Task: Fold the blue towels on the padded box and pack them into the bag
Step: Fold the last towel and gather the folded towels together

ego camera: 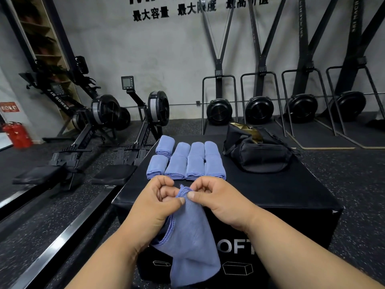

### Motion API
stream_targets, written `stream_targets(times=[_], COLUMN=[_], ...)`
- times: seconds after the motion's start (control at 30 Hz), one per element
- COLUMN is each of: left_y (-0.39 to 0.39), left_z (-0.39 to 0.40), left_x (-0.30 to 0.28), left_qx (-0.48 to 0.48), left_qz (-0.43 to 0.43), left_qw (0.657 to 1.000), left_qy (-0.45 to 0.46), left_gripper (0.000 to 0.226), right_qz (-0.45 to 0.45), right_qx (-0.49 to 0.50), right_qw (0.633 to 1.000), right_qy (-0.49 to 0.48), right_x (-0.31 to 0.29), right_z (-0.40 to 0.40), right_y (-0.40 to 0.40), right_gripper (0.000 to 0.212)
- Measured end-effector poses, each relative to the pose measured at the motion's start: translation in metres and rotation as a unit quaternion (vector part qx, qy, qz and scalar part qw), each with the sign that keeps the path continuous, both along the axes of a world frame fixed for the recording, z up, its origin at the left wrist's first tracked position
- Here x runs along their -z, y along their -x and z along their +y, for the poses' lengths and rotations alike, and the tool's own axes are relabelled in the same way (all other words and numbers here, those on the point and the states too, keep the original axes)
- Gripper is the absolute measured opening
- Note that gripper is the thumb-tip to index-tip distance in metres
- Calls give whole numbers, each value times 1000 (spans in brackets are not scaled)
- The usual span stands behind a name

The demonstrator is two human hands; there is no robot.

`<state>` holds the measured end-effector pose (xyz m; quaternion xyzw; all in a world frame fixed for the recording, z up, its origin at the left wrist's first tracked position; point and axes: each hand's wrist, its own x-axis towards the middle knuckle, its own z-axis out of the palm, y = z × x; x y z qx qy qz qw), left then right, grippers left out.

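Note:
A blue towel [192,238] hangs unfolded in front of the black padded box [260,197]. My left hand [158,202] and my right hand [216,199] both pinch its top edge, thumbs nearly touching, just above the box's near edge. Several folded blue towels [185,161] lie in two rows on the far left part of the box top. A black bag [258,155] sits on the far right of the box, its top open and showing a gold lining.
Two rowing machines [98,126] stand on the dark rubber floor to the left of the box. Several ski machines [260,109] line the grey back wall. Red fire extinguishers [17,134] stand at the far left.

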<state>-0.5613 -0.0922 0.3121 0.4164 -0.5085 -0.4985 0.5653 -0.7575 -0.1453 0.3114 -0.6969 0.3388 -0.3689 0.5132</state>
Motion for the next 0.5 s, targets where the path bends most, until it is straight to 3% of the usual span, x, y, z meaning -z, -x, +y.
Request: stream_targets(times=[0.17, 0.37, 0.5], left_y=[-1, -9, -26], left_z=[-3, -10, -10], left_x=[1, -13, -33], left_qx=[-37, -55, -2], left_qz=[-44, -53, -57], left_qw=[998, 997, 998], left_qy=[7, 23, 42], left_gripper=[63, 45, 42], right_qz=[-22, -40, 4], right_qx=[5, -59, -94], right_qw=[1000, 996, 993], right_qy=[8, -45, -68], right_x=[11, 29, 46], right_z=[-2, -9, -13], right_y=[-5, -10, -8], right_gripper=[13, 33, 47])
